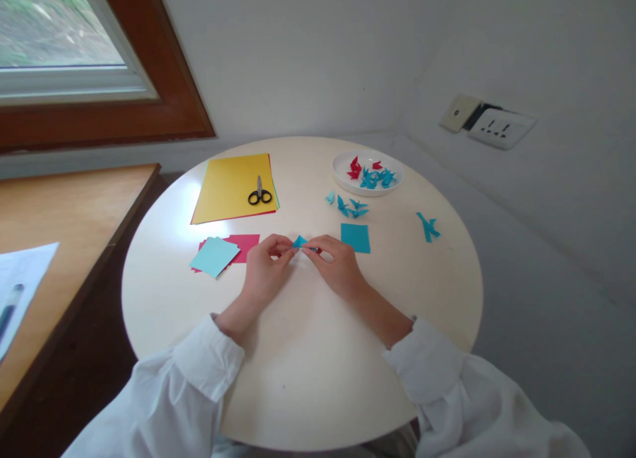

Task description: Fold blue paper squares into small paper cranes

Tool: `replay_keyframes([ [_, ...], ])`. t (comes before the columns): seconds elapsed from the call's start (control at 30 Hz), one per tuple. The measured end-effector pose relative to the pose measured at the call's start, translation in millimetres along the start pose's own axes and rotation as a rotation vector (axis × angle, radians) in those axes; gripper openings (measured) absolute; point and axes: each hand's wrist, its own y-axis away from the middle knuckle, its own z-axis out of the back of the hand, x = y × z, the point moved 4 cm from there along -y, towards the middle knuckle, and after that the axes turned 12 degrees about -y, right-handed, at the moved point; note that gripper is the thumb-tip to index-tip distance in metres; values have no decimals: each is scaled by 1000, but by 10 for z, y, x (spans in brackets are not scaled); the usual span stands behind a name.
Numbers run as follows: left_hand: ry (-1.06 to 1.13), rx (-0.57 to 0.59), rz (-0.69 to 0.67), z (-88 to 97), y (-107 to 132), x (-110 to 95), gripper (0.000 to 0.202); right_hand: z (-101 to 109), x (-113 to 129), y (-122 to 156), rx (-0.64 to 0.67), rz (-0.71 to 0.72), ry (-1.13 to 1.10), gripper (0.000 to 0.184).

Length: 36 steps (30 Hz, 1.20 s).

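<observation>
A small folded piece of blue paper (299, 241) sits between my two hands above the round cream table (298, 365). My left hand (263, 269) pinches its left end with fingers closed. My right hand (335, 264) pinches its right end the same way. Just right of my right hand lies a flat blue paper square (356, 238). To the left of my left hand a light blue square (214, 256) overlaps red paper (243, 246).
Black scissors (259, 193) lie on a stack of yellow sheets (228, 189). A white dish (348, 176) holds red and blue folded figures; more blue figures (352, 207) and one (428, 227) lie loose nearby. A wooden desk (74, 206) stands at left.
</observation>
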Motion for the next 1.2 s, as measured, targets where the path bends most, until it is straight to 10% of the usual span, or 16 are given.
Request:
replay_keyframes([
  [0.4,-213,-12,-161,37,22,-99,16,39,-104,-14,-40,-238,-172,15],
  [0.63,42,163,-121,-26,-9,-55,16,15,-162,-14,22,-403,-378,16],
  [1.2,56,99,-152,-16,32,-127,5,-1,-171,-27,-19,-480,-582,18],
])
